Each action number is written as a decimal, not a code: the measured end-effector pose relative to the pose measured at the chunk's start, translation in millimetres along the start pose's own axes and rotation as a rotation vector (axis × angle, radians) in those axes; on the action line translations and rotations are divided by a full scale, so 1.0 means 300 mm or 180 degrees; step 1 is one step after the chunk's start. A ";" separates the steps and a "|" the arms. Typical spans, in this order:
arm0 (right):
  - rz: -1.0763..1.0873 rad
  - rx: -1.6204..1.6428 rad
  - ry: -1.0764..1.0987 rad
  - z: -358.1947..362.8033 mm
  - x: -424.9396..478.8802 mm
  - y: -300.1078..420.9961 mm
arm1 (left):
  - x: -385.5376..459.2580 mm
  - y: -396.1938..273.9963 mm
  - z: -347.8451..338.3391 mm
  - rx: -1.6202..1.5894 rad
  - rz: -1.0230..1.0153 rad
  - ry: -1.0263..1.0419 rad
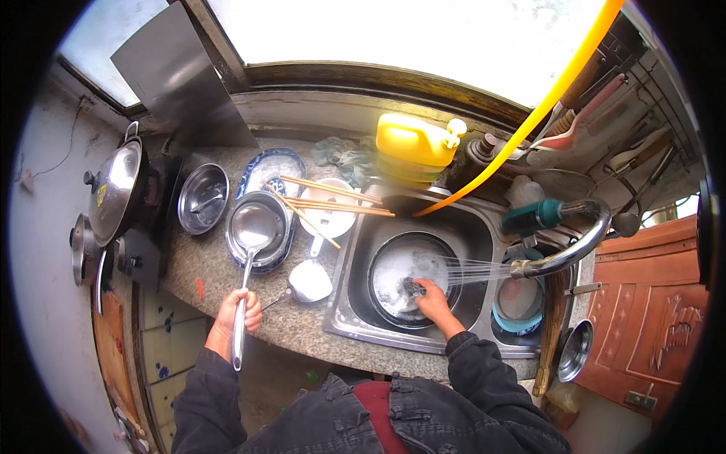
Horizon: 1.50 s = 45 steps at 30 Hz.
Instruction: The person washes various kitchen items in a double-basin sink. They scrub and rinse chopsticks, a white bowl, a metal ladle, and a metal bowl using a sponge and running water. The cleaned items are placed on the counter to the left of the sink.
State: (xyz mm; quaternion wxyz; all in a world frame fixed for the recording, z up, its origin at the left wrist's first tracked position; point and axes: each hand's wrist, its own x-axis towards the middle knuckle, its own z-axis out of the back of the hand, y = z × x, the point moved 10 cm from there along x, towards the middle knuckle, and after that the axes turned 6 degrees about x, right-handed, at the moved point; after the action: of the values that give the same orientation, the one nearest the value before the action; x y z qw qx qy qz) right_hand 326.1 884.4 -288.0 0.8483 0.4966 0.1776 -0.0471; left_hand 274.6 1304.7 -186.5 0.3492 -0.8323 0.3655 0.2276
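My left hand [237,318] grips the handle of a metal ladle [252,227], whose bowl rests in or just over a metal pot [275,256] on the counter. In the sink, my right hand [434,303] holds a dark scouring pad [411,287] at the foamy water of a round dark basin or pan [391,258]. Water sprays sideways from the curved chrome faucet [544,267] toward that vessel. A metal spatula [310,281] lies right of my left hand. Several chopsticks [334,202] lie across a white strainer-like item [329,218].
A steel double sink [340,309] is set in the granite counter [193,272]. A yellow jug [417,144] and a yellow hose [527,125] stand behind it. Bowls [517,301] and a straw brush [550,335] occupy the right basin. At left are a metal bowl [203,198] and a lidded wok [117,190].
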 end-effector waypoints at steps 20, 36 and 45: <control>0.0197 -0.2578 0.0505 -0.432 0.160 -0.317 | 0.037 -0.394 0.020 0.4536 -0.1248 -0.2697; -0.0203 -0.2918 0.0667 -0.297 0.138 -0.322 | 0.325 0.160 -0.600 0.4870 -0.1899 -0.0899; 0.1054 -0.2917 0.0031 -0.280 0.262 -0.085 | 0.653 0.352 -0.428 0.4762 -0.0400 -0.1602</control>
State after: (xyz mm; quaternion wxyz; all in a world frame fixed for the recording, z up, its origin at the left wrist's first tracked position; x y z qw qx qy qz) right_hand 371.3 951.4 -373.6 0.9749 0.0938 0.1026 0.1739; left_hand 332.7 1069.0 -270.7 0.9004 -0.3191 0.2839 0.0826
